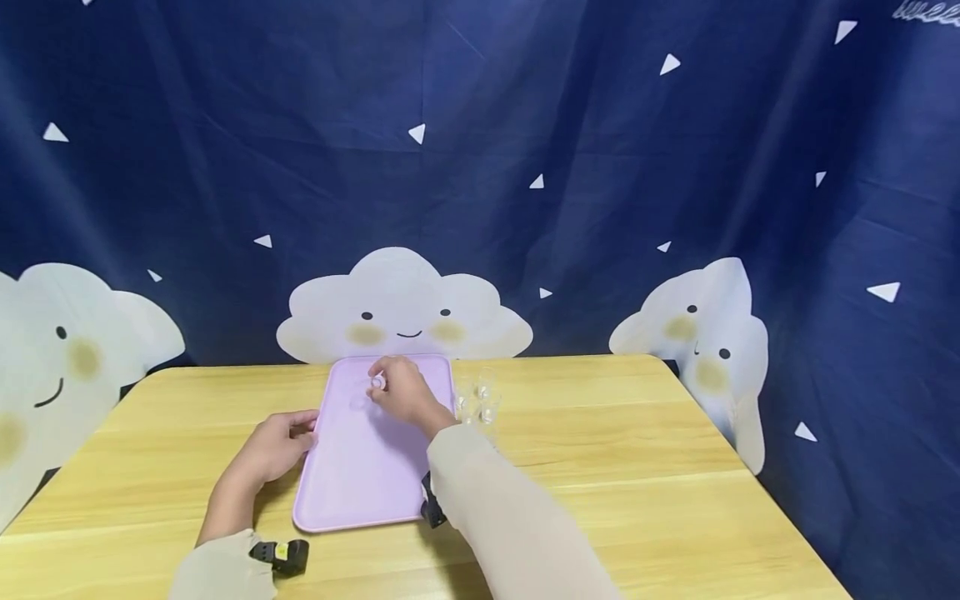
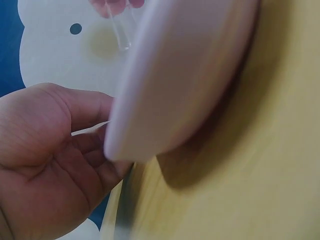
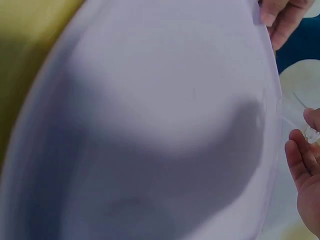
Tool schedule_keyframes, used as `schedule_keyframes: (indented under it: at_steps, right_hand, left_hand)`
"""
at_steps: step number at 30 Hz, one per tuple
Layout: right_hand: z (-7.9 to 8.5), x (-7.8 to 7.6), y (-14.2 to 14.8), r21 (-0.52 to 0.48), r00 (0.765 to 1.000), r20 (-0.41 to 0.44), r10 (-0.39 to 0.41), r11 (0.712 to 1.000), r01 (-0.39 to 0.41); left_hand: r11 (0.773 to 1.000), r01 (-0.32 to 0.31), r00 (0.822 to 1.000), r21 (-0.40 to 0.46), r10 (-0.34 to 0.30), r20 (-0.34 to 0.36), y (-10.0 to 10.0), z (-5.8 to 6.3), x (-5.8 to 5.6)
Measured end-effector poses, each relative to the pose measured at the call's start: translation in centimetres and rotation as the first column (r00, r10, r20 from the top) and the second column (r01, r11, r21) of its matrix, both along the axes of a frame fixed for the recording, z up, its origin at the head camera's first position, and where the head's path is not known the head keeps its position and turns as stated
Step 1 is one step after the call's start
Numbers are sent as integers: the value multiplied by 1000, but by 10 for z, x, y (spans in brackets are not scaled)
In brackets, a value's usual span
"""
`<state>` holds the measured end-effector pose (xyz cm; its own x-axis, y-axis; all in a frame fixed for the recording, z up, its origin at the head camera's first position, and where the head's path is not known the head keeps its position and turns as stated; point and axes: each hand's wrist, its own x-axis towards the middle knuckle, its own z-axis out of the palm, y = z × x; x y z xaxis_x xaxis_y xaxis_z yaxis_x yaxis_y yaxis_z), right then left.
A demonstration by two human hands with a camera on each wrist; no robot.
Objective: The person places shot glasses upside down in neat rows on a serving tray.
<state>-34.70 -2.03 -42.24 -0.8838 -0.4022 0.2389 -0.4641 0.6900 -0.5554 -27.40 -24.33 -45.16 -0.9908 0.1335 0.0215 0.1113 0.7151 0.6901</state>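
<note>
A shallow lilac tray (image 1: 367, 479) lies lengthwise on the wooden table. My left hand (image 1: 277, 446) holds its left edge; in the left wrist view, the thumb and bent fingers of the left hand (image 2: 55, 155) meet at the tray's rim (image 2: 117, 125). Over the far part of the tray, my right hand (image 1: 408, 392) pinches a small clear glass (image 1: 378, 382) between thumb and fingertips. The right wrist view shows the pinching right hand (image 3: 307, 165) beyond the tray rim (image 3: 272, 85), its fingers partly covering the glass. Just right of the tray stand several small clear glasses (image 1: 486, 400), partly behind the right forearm.
The wooden table (image 1: 637, 467) extends on both sides of the tray. Behind it hangs a dark blue curtain (image 1: 480, 192) with white clouds and triangles. A black wrist camera (image 1: 281, 556) sits at the left cuff, another (image 1: 432, 502) at the right.
</note>
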Motion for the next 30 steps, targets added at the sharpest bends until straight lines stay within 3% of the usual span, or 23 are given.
schedule_keyframes:
  at_steps: [10, 20, 30]
  right_hand:
    - [-6, 4, -14, -51, 999, 16, -35, 998, 36]
    - [-10, 8, -28, -34, 1000, -27, 4, 999, -5]
    - [-11, 12, -35, -41, 999, -31, -6, 999, 5]
  left_hand:
    - [1000, 2, 1000, 0, -2, 4, 0, 0, 1]
    - [1000, 9, 1000, 3, -8, -3, 1, 5, 3]
    - [1000, 18, 1000, 10, -18, -10, 2, 5, 3]
